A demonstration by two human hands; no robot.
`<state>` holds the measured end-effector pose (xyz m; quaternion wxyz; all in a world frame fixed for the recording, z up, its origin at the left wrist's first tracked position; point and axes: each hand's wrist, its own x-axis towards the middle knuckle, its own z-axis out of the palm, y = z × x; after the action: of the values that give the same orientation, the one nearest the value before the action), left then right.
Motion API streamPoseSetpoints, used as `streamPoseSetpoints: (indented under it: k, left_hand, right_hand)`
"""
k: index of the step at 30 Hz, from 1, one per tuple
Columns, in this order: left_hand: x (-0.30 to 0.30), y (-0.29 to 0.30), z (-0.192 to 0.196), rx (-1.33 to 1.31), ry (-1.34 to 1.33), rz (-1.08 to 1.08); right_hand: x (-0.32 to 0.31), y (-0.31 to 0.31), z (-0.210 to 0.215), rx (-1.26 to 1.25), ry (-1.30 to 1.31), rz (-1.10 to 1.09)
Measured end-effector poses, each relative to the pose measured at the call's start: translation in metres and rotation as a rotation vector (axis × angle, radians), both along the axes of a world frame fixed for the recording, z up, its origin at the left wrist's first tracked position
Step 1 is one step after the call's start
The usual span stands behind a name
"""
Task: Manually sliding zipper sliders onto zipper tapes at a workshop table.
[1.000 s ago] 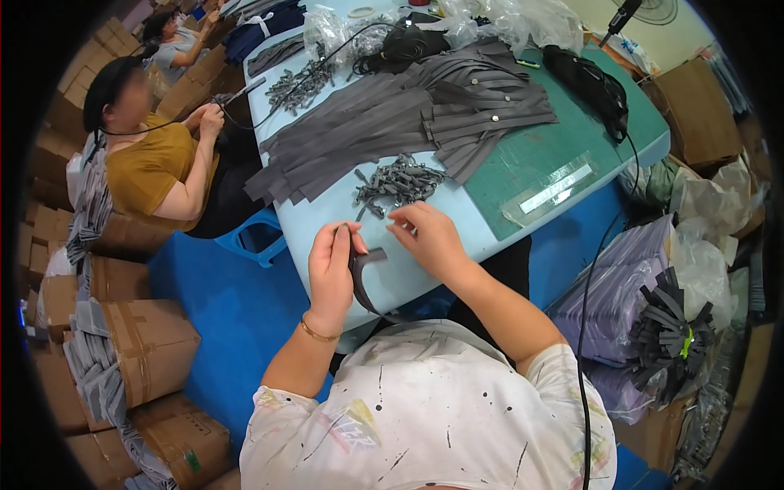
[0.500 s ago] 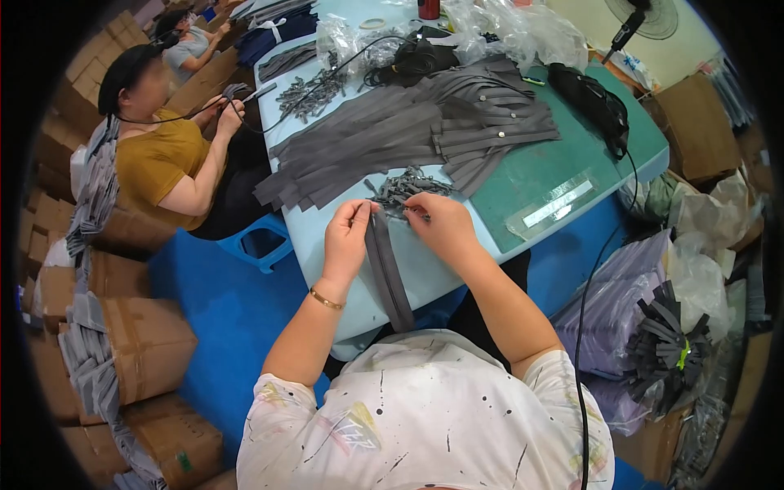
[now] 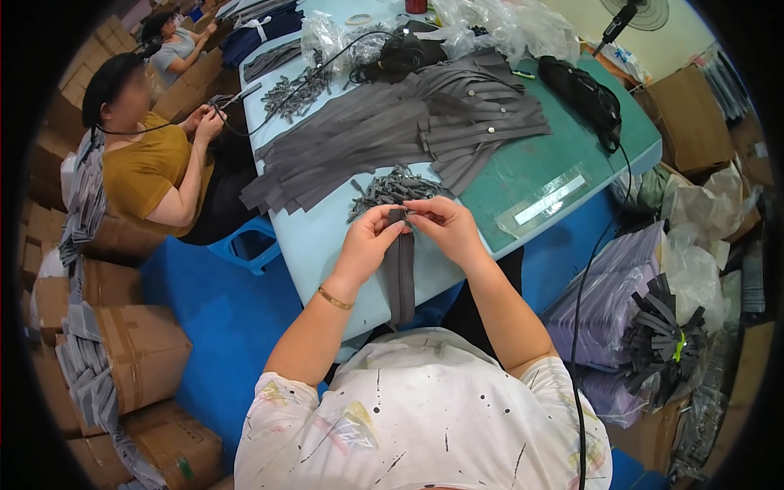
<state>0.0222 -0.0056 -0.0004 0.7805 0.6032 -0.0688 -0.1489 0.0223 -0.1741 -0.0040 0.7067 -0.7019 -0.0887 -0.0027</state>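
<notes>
My left hand (image 3: 367,242) is closed on the upper end of a grey zipper tape (image 3: 400,278), which hangs down over the near table edge toward my lap. My right hand (image 3: 447,229) meets it there, thumb and fingertips pinched on a small dark zipper slider at the tape's end; the fingers partly hide it. Just beyond my hands lies a heap of grey zipper sliders (image 3: 395,187). Farther back, many grey zipper tapes (image 3: 343,135) are spread flat across the table.
A green cutting mat (image 3: 523,184) covers the table's right part, with a black pouch (image 3: 581,100) on it. Another slider heap (image 3: 296,94) lies at the back left. At left, a co-worker in a mustard shirt (image 3: 147,175) sits near a blue stool (image 3: 245,245). Cardboard boxes (image 3: 147,347) are stacked.
My right hand has moved from the edge of the slider heap to the tape's end. My left hand has shifted right with the tape, so both hands now meet.
</notes>
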Motion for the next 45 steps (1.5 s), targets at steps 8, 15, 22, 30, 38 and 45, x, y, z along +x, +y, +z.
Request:
streamPoseSetpoints:
  k: [8, 15, 22, 30, 38, 45]
  left_hand:
    - [0.0, 0.004, -0.005, 0.171, -0.139, 0.056]
    - [-0.001, 0.006, 0.002, 0.014, -0.045, 0.081]
    - [-0.001, 0.008, -0.004, 0.036, -0.057, 0.092]
    - [-0.002, 0.008, 0.003, 0.072, -0.047, 0.043]
    - [-0.002, 0.009, 0.003, 0.046, -0.081, 0.069]
    - [0.003, 0.013, 0.01, -0.093, -0.166, 0.125]
  right_hand:
    - [-0.004, 0.003, -0.002, 0.174, 0.114, 0.048]
    - [-0.001, 0.004, 0.001, 0.312, 0.23, -0.027]
    - [0.0, 0.009, -0.004, 0.207, 0.076, 0.049]
    - [-0.002, 0.005, 0.004, 0.043, 0.073, 0.032]
    - [-0.005, 0.005, 0.012, -0.269, -0.097, 0.016]
    - [-0.002, 0.018, 0.01, 0.254, 0.174, 0.032]
